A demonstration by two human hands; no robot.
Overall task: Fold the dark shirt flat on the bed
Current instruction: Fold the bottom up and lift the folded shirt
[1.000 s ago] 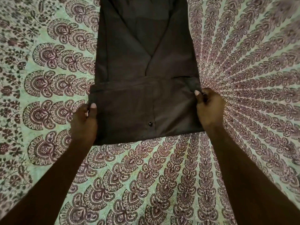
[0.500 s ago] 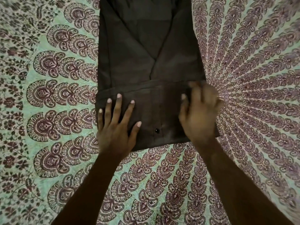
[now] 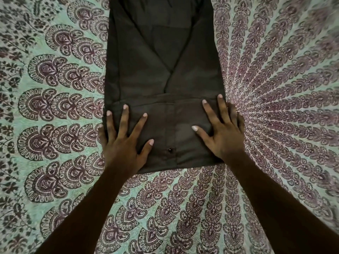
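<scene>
The dark shirt (image 3: 161, 70) lies lengthwise on the bed as a narrow strip, its sides folded in so they meet in a V. Its near end is turned up over itself into a flap (image 3: 170, 129) with one small button showing. My left hand (image 3: 124, 143) rests flat on the flap's left part, fingers spread, little finger over the left edge. Flat on the flap's right part lies my right hand (image 3: 223, 131), fingers spread, its outer fingers reaching past the shirt's right edge onto the bedspread. Neither hand grips cloth. The shirt's far end runs out of view.
The bed is covered by a mint-green bedspread (image 3: 55, 125) printed with maroon mandala and paisley motifs. It surrounds the shirt on the left, right and near sides. Both of my forearms reach in from the bottom of the view.
One second ago both hands pinched the flap's side edges. They let go and moved onto the flap; now both lie flat with fingers spread, the right hand settled from its blurred motion.
</scene>
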